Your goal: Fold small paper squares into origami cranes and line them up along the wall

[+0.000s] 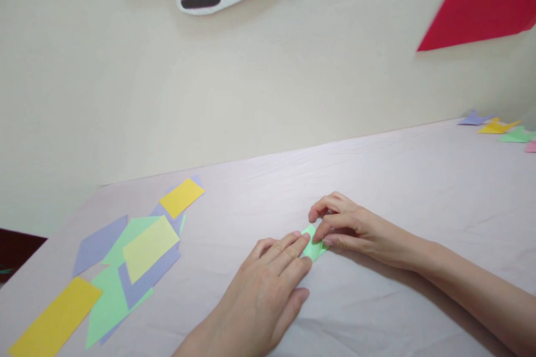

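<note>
A small piece of folded green paper (313,245) lies on the cloth-covered surface between my two hands. My left hand (272,284) rests palm down, its fingers stretched out and their tips pressing on the paper's left side. From the right, my right hand (349,227) pinches the paper's right edge between thumb and fingers, with the index finger curled above. Fingers cover part of the paper, so its full folded shape is hidden.
Loose yellow (56,318), green (111,298) and purple (100,242) paper sheets overlap on the left. Several small folded paper figures (498,126) stand in a row at the far right. A wall (268,83) with paper cutouts rises behind the pale cloth (397,178).
</note>
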Demonstrator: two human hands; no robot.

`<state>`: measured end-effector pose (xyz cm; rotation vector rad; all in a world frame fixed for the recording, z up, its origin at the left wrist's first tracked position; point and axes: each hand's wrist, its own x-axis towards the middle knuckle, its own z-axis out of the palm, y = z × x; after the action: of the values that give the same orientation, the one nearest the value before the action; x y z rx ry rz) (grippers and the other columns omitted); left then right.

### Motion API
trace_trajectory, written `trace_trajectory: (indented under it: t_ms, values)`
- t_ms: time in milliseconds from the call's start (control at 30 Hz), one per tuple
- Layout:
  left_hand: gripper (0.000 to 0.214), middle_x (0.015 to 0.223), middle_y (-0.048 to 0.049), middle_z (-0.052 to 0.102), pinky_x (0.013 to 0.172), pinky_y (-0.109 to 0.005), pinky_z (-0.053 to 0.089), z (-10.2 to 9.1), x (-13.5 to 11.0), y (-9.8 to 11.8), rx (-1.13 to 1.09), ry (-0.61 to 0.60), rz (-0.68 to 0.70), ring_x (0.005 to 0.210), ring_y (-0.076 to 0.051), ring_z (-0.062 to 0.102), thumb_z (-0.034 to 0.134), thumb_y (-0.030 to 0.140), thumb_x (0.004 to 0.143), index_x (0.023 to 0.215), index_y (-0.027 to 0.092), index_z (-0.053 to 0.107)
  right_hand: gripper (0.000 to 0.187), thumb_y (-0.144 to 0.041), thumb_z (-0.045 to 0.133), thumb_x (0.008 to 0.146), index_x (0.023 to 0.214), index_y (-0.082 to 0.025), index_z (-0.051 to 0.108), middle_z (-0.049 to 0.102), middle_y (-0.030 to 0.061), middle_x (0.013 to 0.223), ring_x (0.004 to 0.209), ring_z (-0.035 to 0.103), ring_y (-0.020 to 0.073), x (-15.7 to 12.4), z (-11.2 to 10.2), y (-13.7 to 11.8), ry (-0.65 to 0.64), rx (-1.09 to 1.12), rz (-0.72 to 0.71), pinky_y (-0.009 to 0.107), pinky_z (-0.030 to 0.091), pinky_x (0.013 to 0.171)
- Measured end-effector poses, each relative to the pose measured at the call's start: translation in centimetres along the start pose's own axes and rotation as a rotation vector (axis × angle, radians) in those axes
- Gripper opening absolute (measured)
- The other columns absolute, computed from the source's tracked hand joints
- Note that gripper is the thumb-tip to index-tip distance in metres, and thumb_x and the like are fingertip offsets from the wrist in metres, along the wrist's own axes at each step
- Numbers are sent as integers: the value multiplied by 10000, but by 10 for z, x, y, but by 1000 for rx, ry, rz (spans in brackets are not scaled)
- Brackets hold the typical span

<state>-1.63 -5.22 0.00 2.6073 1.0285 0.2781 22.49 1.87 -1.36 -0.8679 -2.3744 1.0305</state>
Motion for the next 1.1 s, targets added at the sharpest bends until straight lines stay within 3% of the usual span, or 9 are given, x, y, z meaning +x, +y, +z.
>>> trace_trajectory:
  t_ms: [300,600,833,1100]
  values:
    - [258,1369,-116,569,954,-410,456,4,-1,7,160,64,77,1274,-257,508,458,163,923,1150,184,577,141,-336,632,903,826,-261,723,595,38,1092,1096,462,226,3,1,-10,-25,50,54,409,349,993]
    - [299,1387,-106,559,931,-406,469,11,-5,5,235,91,110,1258,-257,518,429,175,940,1199,180,579,171,-329,618,902,787,-247,714,596,44,1095,1100,460,238,6,-3,-13,-69,43,73,428,348,998]
    - [272,1375,-116,566,940,-400,451,16,-7,2,255,120,125,1259,-261,507,488,152,888,1133,189,600,113,-212,657,857,745,-222,669,605,33,984,1004,492,222,11,7,-18,21,-51,77,383,390,910]
    - [263,1354,-120,576,944,-402,453,15,-5,0,226,110,126,1264,-262,494,490,159,875,1114,192,595,126,-224,699,826,717,-215,636,618,39,928,953,497,232,12,17,-19,101,-80,118,379,400,846]
